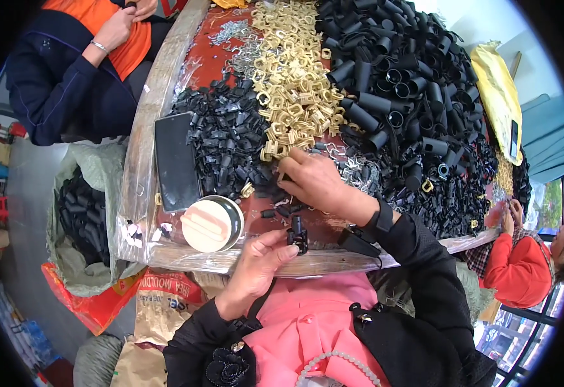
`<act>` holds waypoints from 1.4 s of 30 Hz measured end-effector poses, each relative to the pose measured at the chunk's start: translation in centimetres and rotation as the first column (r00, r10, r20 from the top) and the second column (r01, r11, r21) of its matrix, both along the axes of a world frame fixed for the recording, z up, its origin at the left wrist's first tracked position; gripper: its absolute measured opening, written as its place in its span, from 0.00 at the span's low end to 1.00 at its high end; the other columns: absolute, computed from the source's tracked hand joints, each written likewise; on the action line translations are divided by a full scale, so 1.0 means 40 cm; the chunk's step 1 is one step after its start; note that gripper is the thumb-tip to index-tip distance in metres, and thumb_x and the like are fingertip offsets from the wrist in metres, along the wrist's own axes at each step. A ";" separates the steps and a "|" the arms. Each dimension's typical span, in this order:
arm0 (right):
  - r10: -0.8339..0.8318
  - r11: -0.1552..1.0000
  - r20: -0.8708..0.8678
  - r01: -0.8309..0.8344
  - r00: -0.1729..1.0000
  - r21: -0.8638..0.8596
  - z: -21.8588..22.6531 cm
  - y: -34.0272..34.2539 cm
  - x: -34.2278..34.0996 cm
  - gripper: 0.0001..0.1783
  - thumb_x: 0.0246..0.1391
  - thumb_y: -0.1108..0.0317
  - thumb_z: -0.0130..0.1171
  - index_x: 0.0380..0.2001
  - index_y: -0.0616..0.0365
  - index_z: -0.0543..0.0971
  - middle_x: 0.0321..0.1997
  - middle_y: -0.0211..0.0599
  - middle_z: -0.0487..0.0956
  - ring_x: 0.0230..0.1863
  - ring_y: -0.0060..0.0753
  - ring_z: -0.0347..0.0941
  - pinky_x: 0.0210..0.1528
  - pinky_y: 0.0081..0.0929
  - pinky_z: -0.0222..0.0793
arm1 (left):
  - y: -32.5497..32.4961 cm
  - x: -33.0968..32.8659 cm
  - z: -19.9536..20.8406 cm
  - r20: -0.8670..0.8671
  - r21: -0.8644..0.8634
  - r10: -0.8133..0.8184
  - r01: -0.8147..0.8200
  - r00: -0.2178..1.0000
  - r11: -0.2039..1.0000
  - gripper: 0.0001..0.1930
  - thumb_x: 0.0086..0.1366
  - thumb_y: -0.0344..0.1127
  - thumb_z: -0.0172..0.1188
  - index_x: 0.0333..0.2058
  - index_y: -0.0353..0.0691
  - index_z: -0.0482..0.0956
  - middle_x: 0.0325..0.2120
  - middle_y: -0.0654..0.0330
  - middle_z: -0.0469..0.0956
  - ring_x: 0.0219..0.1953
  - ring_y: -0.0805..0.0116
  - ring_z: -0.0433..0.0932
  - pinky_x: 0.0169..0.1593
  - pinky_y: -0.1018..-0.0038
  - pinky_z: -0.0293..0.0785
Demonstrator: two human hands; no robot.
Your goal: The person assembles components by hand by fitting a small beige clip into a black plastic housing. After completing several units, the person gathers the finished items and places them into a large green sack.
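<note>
Near the front edge of the table, my left hand point(258, 266) pinches a small black plastic fitting point(297, 236) upright between thumb and fingers. My right hand point(320, 183) reaches over the table with curled fingers, at the near end of a heap of gold-coloured ring-shaped clips point(298, 90). Its fingertips are close together, and whatever lies between them is hidden. Left of that hand spreads a pile of small black plastic pieces point(227, 138). Beside its wrist lie silver wire hooks point(358, 169).
Black tubes point(401, 90) are heaped at the far right. A dark flat tablet-like slab point(177, 161) and a round tub with a cream lid point(206, 226) stand left. An open sack point(95, 155) holds black parts on the floor. Two people sit nearby, left and far right.
</note>
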State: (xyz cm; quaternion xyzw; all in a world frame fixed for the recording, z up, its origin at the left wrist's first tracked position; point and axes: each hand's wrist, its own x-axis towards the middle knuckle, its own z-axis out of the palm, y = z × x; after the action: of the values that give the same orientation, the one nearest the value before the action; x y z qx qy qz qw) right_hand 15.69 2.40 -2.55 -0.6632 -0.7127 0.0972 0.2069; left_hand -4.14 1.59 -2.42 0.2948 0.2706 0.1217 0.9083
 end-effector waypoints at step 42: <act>-0.145 0.973 -0.711 -0.030 0.688 -0.227 0.102 -0.245 0.003 0.16 0.39 0.62 0.66 0.20 0.59 0.69 0.12 0.25 0.63 0.13 0.16 0.55 0.16 0.17 0.50 | -0.043 0.077 -0.002 0.043 -0.053 0.041 -0.039 0.998 0.998 0.14 0.55 0.27 0.57 0.41 0.33 0.71 0.34 0.59 0.76 0.34 0.74 0.75 0.40 0.79 0.73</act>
State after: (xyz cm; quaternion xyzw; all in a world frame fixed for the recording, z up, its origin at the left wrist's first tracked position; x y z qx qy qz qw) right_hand 15.82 -7.39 1.52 -0.6118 -0.5369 0.4226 0.3987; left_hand -1.07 -0.13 -2.50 0.2629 0.2595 0.1391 0.9188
